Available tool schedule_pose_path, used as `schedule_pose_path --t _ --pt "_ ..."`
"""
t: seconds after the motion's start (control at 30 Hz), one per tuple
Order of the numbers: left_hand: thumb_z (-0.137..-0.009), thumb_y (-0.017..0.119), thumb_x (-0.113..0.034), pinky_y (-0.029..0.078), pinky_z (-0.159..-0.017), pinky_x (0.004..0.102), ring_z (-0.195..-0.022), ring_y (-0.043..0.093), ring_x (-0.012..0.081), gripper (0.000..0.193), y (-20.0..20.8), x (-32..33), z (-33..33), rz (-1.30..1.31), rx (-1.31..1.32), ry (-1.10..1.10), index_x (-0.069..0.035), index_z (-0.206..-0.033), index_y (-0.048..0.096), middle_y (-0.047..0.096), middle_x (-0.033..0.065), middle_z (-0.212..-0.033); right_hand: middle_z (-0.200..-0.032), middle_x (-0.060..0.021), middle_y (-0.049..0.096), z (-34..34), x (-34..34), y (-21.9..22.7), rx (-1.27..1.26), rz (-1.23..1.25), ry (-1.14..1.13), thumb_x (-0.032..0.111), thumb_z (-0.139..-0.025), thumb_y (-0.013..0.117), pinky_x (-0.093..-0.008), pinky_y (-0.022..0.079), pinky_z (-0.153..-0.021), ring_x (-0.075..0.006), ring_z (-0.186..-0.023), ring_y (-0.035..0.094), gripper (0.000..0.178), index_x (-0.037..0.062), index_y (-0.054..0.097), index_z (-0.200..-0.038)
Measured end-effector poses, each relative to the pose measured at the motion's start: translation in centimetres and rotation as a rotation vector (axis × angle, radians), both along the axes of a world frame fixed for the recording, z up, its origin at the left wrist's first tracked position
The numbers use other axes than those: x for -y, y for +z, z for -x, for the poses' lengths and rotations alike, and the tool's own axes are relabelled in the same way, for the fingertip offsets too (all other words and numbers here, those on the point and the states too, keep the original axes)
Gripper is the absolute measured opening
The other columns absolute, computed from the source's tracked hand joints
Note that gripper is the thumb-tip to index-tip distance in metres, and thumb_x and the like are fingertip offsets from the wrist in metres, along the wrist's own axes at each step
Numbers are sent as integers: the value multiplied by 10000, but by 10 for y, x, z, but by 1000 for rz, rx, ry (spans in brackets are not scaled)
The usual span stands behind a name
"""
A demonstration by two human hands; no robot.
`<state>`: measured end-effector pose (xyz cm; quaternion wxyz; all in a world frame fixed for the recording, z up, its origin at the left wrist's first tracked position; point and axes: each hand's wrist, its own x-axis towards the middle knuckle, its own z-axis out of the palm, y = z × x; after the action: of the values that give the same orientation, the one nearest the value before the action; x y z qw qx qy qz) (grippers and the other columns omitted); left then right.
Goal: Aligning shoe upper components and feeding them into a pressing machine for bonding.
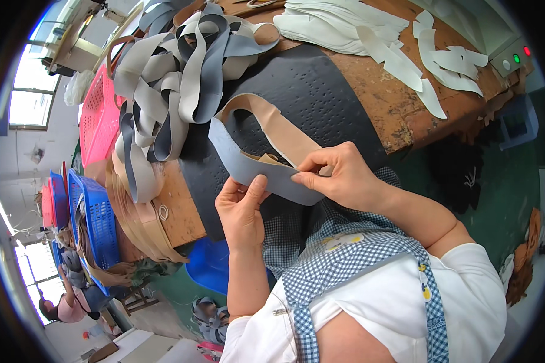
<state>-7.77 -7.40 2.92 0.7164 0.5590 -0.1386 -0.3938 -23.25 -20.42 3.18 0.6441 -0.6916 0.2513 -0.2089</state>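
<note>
Between both hands I hold a looped strip (236,158) of leather-like material, blue-grey on its outer face and tan on its inner face. My left hand (243,202) pinches the lower edge of the blue-grey side between thumb and fingers. My right hand (345,175) grips the strip farther right, thumb and forefinger pressed together on it. The far part of the loop rests over a black perforated mat (297,75). A small tan piece (269,159) shows inside the loop; whether it is attached I cannot tell.
Grey and blue strips (181,72) lie heaped at the left of the wooden table (369,91). White cut pieces (339,24) are stacked at the far side. Pink (97,115) and blue baskets (97,212) stand at the left, where another person (69,299) sits farther off.
</note>
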Motion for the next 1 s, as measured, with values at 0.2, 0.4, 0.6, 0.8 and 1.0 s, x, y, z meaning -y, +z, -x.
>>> schedule_pose_path --t 0.2,0.4,0.6,0.8,1.0 --pt "-859 745 -11 574 -761 277 -791 666 109 153 -3 1 1 -32 3 33 5 -1006 705 712 49 -902 -778 -85 724 1 -1 2 5 -9 3 56 -870 725 -243 531 -624 -82 -693 647 111 -49 736 -903" --pt "-853 750 1 538 -763 243 -778 651 94 152 -5 3 7 -21 61 74 18 -997 706 713 43 -900 -788 -78 718 -1 1 5 -11 6 33 64 -880 717 -241 525 -653 -74 -719 641 122 -41 726 -942" --pt "-860 749 -6 513 -765 224 -796 627 75 136 -2 4 25 21 197 71 17 -986 704 704 33 -901 -776 -64 710 -9 5 10 -9 40 47 70 -886 715 -241 519 -652 -68 -714 634 124 -38 722 -946" --pt "-862 752 -18 499 -728 219 -766 616 75 135 -7 0 13 9 80 72 -8 -989 707 695 21 -874 -778 -70 712 -3 -1 7 -2 35 44 71 -882 719 -239 522 -640 -70 -701 637 128 -39 724 -947" --pt "-862 740 4 503 -754 229 -778 618 79 139 -8 2 14 -6 61 72 -6 -996 707 694 10 -870 -781 -71 714 -3 0 11 -21 53 63 77 -880 723 -236 517 -636 -63 -695 629 134 -41 724 -944"
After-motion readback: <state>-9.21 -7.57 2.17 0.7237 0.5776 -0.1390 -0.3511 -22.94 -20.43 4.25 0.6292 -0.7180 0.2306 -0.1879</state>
